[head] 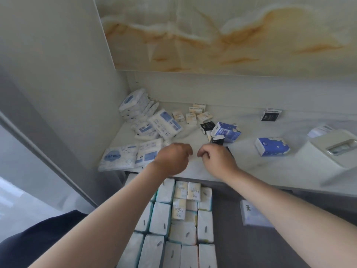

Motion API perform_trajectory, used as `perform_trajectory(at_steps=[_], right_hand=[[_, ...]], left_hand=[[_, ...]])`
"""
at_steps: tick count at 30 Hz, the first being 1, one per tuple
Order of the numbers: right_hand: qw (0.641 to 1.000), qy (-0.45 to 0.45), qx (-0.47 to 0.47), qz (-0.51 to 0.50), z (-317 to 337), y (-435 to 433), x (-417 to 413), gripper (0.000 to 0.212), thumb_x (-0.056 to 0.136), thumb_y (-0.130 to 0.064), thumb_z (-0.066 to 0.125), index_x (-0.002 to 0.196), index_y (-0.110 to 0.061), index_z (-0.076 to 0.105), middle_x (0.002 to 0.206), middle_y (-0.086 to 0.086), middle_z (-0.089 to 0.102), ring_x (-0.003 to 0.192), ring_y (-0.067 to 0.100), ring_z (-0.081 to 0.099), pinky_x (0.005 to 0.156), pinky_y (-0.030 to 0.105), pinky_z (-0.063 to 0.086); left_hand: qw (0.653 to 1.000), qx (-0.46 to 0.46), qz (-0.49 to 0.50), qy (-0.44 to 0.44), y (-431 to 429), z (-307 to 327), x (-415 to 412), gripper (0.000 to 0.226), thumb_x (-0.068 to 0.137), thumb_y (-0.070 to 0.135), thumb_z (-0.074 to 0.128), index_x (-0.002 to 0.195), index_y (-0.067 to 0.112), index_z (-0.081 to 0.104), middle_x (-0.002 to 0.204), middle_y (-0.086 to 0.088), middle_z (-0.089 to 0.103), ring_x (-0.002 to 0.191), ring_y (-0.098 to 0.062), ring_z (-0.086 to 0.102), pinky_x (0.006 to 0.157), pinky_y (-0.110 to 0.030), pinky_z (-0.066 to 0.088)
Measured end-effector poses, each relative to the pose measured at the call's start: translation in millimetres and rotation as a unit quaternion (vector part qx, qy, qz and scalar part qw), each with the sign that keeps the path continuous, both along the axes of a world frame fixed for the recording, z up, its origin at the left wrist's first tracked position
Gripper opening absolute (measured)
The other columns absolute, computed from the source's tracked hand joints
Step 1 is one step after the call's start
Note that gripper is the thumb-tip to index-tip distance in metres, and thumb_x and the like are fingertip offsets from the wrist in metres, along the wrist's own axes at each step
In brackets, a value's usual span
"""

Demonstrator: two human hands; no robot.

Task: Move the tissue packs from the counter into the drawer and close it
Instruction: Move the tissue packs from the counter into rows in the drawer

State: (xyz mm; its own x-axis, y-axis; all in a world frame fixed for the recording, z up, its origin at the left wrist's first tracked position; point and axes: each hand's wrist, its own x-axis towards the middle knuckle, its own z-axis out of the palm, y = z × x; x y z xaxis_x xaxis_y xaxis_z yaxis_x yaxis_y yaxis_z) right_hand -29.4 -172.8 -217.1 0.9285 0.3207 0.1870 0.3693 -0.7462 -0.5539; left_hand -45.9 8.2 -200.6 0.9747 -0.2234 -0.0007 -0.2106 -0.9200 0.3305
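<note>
— What are the hands doing?

— Both hover over the front edge of the pale marble-look counter (193, 168), close together but not touching. The left hand (172, 159) and the right hand (217, 159) have their fingers curled in, and I see nothing held in either.

— And the tissue packs?

— Plenty lie on the counter: a heap of white-and-blue soft packs (164, 122) in the left corner, small cream packs (191, 118) behind, small black packs (207, 126) mid-counter, and a blue cloud-printed pack (272, 147) near a white plastic tissue box (336, 149).

— The drawer?

— The grey-floored drawer (228, 219) stands open under the counter. Its left part is filled with rows of white packs on edge (160, 219).
</note>
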Motion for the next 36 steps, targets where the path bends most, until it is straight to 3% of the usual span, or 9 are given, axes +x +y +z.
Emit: perform_trajectory(at_steps=[3,7,13,18,22,25,27,32,36], right_hand=[[0.999,-0.031,0.001,-0.009,22,1,43,0.027,0.092,-0.002,0.051,0.098,-0.016,0.073,0.107,-0.001,0.07,0.099,0.018,0.064,0.08,0.028,0.049],[0.991,-0.032,-0.129,0.014,37,15,105,0.033,0.089,-0.009,0.055,0.116,-0.021,0.068,0.126,0.002,0.061,0.116,0.025,0.056,0.093,0.033,0.045],[0.971,0.08,-0.226,0.025,26,45,179,0.055,0.091,-0.018,0.055,0.145,-0.023,0.048,0.154,0.004,0.04,0.138,0.028,0.04,0.11,0.036,0.033],[0.941,0.137,-0.305,0.058,6,67,210,0.065,0.092,-0.017,0.052,0.154,-0.017,0.033,0.162,0.007,0.026,0.147,0.029,0.027,0.116,0.039,0.03],[0.971,0.128,-0.192,0.062,-7,72,219,0.057,0.085,-0.005,0.051,0.138,-0.023,0.058,0.148,0.002,0.05,0.138,0.024,0.043,0.112,0.032,0.036],[0.989,0.009,-0.146,0.01,-4,68,232,0.044,0.08,0.0,0.053,0.114,-0.021,0.071,0.126,0.005,0.062,0.123,0.026,0.051,0.102,0.032,0.041],[0.98,-0.045,-0.192,-0.035,0,64,244,0.043,0.081,-0.004,0.057,0.121,-0.019,0.064,0.125,0.009,0.056,0.119,0.029,0.048,0.097,0.036,0.04],[0.944,0.024,-0.32,-0.082,-11,66,261,0.065,0.086,-0.022,0.059,0.144,-0.016,0.033,0.138,0.013,0.039,0.126,0.033,0.04,0.101,0.043,0.034],[0.943,0.006,-0.324,-0.073,-20,66,267,0.053,0.09,-0.036,0.059,0.137,-0.017,0.041,0.132,0.015,0.039,0.121,0.034,0.041,0.094,0.044,0.037]], left_hand=[[1.0,0.014,0.009,0.002,7,9,41,0.037,0.091,0.017,0.051,0.127,0.025,0.056,0.121,0.003,0.063,0.11,-0.019,0.057,0.091,-0.038,0.05],[0.999,0.0,0.048,-0.003,20,6,101,0.043,0.09,0.019,0.053,0.133,0.024,0.052,0.127,-0.001,0.06,0.116,-0.022,0.054,0.094,-0.034,0.047],[0.997,0.011,0.065,-0.043,35,-18,176,0.049,0.088,0.011,0.052,0.136,0.02,0.05,0.133,-0.005,0.055,0.123,-0.025,0.045,0.099,-0.035,0.035],[0.995,0.097,0.012,0.001,42,-39,210,0.063,0.099,0.03,0.044,0.156,0.023,0.018,0.163,-0.005,0.013,0.15,-0.025,0.011,0.12,-0.044,0.011],[0.993,0.113,0.033,-0.01,47,-51,221,0.045,0.097,0.037,0.045,0.139,0.022,0.044,0.148,-0.007,0.037,0.135,-0.028,0.034,0.105,-0.042,0.027],[0.991,0.112,0.048,-0.047,46,-53,225,0.037,0.092,0.035,0.052,0.126,0.023,0.054,0.124,-0.003,0.052,0.119,-0.028,0.041,0.094,-0.039,0.031],[0.992,0.102,0.054,-0.053,46,-53,228,0.037,0.089,0.027,0.056,0.126,0.026,0.054,0.121,-0.002,0.055,0.117,-0.027,0.04,0.094,-0.038,0.031],[0.997,0.059,0.055,-0.003,47,-50,231,0.077,0.078,0.014,0.073,0.145,0.028,0.036,0.135,-0.005,0.045,0.12,-0.032,0.043,0.099,-0.041,0.04],[0.998,0.014,0.055,0.002,46,-48,232,0.073,0.078,0.001,0.07,0.142,0.022,0.042,0.136,-0.007,0.04,0.115,-0.033,0.049,0.094,-0.044,0.045]])
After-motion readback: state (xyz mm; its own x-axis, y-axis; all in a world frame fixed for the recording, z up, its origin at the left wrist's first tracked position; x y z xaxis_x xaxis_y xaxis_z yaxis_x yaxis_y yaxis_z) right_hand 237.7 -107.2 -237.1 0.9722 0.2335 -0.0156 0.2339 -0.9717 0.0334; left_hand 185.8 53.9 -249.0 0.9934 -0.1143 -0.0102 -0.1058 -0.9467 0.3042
